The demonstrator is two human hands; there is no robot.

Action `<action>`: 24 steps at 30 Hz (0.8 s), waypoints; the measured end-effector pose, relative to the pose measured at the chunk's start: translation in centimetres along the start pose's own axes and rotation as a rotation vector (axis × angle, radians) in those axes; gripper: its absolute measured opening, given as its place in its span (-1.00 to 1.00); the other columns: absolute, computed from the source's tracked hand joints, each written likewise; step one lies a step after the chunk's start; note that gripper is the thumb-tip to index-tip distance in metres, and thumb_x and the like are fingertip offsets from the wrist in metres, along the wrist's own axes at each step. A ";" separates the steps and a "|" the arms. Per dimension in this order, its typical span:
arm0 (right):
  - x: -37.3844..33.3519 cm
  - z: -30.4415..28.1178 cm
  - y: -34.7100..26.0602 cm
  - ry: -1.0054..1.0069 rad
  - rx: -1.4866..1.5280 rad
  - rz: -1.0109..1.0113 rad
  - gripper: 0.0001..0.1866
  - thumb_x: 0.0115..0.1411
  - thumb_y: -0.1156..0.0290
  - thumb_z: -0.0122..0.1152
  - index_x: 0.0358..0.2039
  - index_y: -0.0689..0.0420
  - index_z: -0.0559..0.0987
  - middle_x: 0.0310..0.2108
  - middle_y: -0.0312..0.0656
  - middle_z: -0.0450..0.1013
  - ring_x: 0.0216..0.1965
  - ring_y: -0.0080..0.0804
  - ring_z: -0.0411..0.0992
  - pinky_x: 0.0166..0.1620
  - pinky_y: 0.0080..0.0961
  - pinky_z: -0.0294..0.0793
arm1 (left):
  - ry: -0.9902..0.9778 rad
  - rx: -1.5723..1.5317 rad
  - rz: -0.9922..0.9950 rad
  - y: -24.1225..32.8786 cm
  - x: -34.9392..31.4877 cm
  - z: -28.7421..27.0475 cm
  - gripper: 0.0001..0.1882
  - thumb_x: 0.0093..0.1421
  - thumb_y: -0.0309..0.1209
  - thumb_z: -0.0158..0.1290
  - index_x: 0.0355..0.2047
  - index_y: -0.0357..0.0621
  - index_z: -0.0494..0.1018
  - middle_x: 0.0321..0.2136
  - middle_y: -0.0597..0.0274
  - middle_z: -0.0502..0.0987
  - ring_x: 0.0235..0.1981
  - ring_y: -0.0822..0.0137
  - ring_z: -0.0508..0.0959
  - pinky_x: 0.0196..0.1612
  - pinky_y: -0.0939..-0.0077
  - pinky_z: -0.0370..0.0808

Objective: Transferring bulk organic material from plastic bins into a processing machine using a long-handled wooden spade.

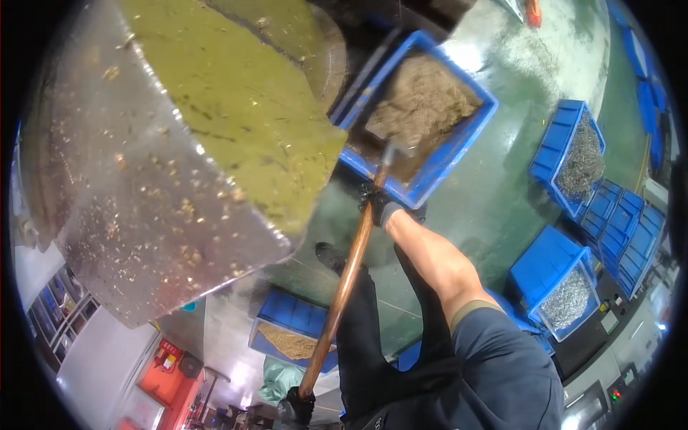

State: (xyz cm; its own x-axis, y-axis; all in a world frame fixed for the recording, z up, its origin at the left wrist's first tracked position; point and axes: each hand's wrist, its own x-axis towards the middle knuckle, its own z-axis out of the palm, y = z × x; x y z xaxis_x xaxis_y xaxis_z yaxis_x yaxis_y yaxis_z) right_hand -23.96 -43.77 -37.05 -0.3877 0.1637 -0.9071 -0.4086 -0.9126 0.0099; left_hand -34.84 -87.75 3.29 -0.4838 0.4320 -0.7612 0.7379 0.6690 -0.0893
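Observation:
Both my hands grip the long wooden handle (347, 276) of a shovel. My right hand (378, 201), in a dark glove, is closed round it low down, close to the metal socket (389, 153). At the handle's upper end my left hand (297, 407), also in a dark glove, is wrapped round the wood. The shovel's head reaches over the near rim into a blue bin (459, 159). Tan, crumbly material (426, 93) fills much of that bin. How far the blade sits in the material I cannot tell.
A large metal chute (136, 193), scattered with bits, and its yellow-green side (244, 107) fill the left. Blue bins of metallic scraps (579, 161) (566, 297) stand right, beside stacked blue bins (620, 229). Behind my legs is another blue bin (290, 309) with tan material.

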 end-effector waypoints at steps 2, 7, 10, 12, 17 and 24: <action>0.1 1.3 0.5 0.095 -0.126 0.002 -0.91 0.19 0.47 0.00 -0.45 0.02 0.45 -0.67 -0.34 0.31 -0.68 -0.46 0.28 -0.62 -0.48 0.28 | 0.093 -0.051 0.024 -1.0 -0.1 2.3 -0.72 0.10 -0.20 0.10 -0.57 -0.12 0.38 -0.71 0.07 0.42 -0.70 0.08 0.42 -0.62 0.27 0.34; -0.4 0.5 2.3 0.102 -0.108 0.003 -0.86 0.18 0.46 -0.03 -0.53 0.04 0.41 -0.66 -0.34 0.32 -0.72 -0.47 0.24 -0.63 -0.49 0.26 | -0.020 -0.249 -0.101 -0.1 -2.0 0.6 -0.77 0.09 -0.26 0.12 -0.54 -0.14 0.42 -0.69 -0.05 0.42 -0.67 -0.05 0.41 -0.58 0.18 0.38; -0.8 1.2 3.1 0.093 -0.058 0.002 -0.81 0.19 0.41 -0.03 -0.57 0.04 0.44 -0.72 -0.33 0.27 -0.71 -0.44 0.25 -0.63 -0.50 0.27 | 0.031 -0.176 -0.006 -3.2 -4.2 4.4 -0.77 0.06 -0.27 0.13 -0.50 -0.17 0.41 -0.68 -0.03 0.41 -0.65 -0.07 0.40 -0.58 0.17 0.36; -2.7 0.4 5.0 0.213 -0.094 -0.027 -0.86 0.20 0.42 0.02 -0.50 0.09 0.47 -0.70 -0.32 0.30 -0.72 -0.44 0.25 -0.64 -0.47 0.28 | -0.091 -0.268 -0.162 -2.3 -7.2 3.2 -0.80 0.10 -0.30 0.06 -0.49 -0.17 0.36 -0.69 0.05 0.35 -0.69 0.05 0.35 -0.62 0.28 0.30; -8.2 0.4 5.9 0.294 -0.074 0.005 -0.89 0.19 0.49 0.00 -0.43 0.17 0.49 -0.69 -0.25 0.33 -0.73 -0.42 0.29 -0.64 -0.44 0.31 | -0.362 -1.314 -0.604 -5.0 -10.6 2.5 -0.89 0.15 -0.39 -0.05 -0.46 -0.14 0.35 -0.61 0.20 0.36 -0.63 0.31 0.34 -0.61 0.42 0.26; -11.0 1.5 6.0 0.171 -0.042 -0.014 -0.77 0.21 0.49 -0.10 -0.54 0.13 0.50 -0.73 -0.29 0.31 -0.77 -0.44 0.25 -0.68 -0.47 0.26 | -0.340 -2.087 -1.108 -8.2 -14.3 6.7 -0.69 0.28 -0.13 -0.21 -0.33 -0.08 0.38 -0.75 0.38 0.24 -0.76 0.40 0.24 -0.73 0.55 0.21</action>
State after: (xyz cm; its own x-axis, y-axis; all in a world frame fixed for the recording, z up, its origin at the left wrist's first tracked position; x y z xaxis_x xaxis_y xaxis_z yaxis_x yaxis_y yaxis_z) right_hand -23.34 -50.49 -26.35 -0.2347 0.1138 -0.9654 -0.3771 -0.9260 -0.0175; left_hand -30.86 -103.47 10.56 0.0138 -0.2958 -0.9552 -0.9977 0.0594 -0.0328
